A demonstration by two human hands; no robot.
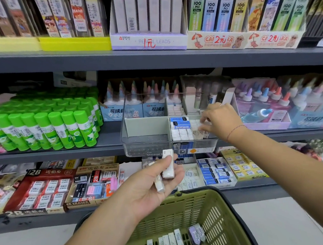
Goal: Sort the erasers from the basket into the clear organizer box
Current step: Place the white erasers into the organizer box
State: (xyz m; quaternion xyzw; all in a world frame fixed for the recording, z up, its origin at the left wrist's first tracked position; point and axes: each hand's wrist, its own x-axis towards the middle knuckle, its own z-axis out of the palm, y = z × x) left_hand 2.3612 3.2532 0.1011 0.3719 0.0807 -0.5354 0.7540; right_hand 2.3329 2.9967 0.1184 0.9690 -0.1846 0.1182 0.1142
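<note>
Here, right fingers (208,118) pinch an eraser (198,133) in the organizer (144,144), left fingers (179,174) two erasers (168,169).

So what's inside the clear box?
In the clear organizer box, white erasers and blue-sleeved erasers fill the right compartments; the front-left one shows only its dotted floor. The right hand hides whatever lies beneath it.

Organizer box (145,146): there, on the middle shelf's near edge, above the basket.
Boxed erasers (181,132): packed in its right compartments.
Basket (217,212): nearest, low; loose erasers (169,243) in its bottom.
Left hand (148,184): between basket and box, held erasers (168,166) under its thumb.
Right hand (221,119): over the right compartment, fingertips down among the boxed erasers.
Glue sticks (51,126): left of the box.
</note>
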